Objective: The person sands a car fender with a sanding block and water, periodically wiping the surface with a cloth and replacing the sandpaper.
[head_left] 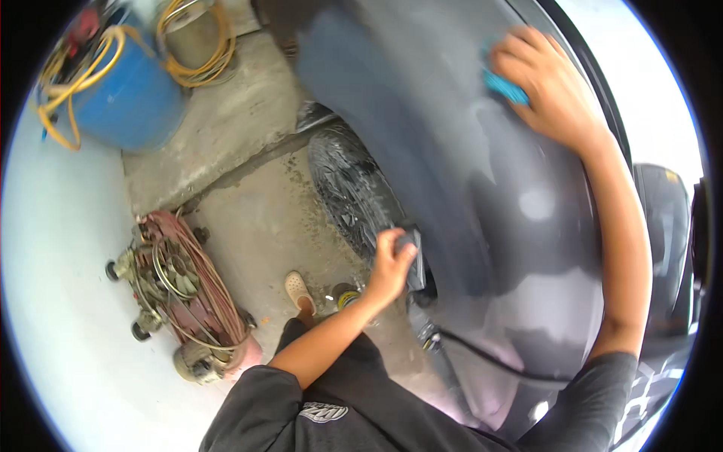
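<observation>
right hand (544, 84) flat on the grey car panel (482, 173), teal cloth (503, 84) under it.
fingers were spread and pressed the cloth high on the panel, its long edge slanting down toward the wrist; left hand (390, 265) was closed round a dark spray gun (414, 260) beside the wet tyre (348, 188), body upright, black hose (482, 352) trailing low. blue drum (128, 94) and a wheeled machine (184, 294) sat well apart on concrete.

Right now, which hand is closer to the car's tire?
The left hand. It grips a dark spray nozzle right beside the tire. The right hand is up on the grey car body, pressing a blue cloth, farther away.
</observation>
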Demonstrator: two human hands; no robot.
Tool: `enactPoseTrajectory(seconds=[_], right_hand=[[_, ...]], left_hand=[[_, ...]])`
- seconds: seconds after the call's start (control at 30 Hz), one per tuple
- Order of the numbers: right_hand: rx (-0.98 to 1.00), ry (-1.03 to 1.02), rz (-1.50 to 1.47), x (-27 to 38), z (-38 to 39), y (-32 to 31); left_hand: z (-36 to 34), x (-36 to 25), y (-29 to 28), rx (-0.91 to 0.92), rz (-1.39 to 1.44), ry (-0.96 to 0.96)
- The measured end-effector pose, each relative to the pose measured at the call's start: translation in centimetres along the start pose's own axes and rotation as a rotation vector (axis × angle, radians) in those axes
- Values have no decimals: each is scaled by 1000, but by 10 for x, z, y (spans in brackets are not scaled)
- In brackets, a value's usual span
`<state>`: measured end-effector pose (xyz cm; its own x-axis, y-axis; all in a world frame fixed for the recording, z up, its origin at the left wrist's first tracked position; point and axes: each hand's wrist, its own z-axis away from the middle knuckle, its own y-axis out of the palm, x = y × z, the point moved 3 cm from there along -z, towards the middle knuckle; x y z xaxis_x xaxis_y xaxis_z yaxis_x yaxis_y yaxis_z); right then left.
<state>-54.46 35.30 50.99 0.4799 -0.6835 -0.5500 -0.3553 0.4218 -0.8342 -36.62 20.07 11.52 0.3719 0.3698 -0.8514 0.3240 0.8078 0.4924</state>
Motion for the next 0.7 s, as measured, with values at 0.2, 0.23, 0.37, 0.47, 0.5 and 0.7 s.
enactPoseTrajectory(seconds=[0.2, 0.23, 0.37, 0.47, 0.5, 0.7], right_hand=[[-256, 443, -313, 88, 55, 5], [-330, 547, -355, 131, 73, 0], [-324, 913, -914, 304, 180, 29], [-234, 1605, -1383, 469, 282, 126], [-126, 1951, -1569, 535, 319, 164], [-647, 3066, -1600, 815, 481, 251]], left_hand=[[5, -45, -54, 212, 483, -377], [12, -44, -67, 233, 459, -387], [41, -9, -125, 55, 168, -389], [77, 11, -142, 58, 2, -413], [93, 13, -144, -20, -98, -480], [210, 47, -110, -17, -293, -542]])
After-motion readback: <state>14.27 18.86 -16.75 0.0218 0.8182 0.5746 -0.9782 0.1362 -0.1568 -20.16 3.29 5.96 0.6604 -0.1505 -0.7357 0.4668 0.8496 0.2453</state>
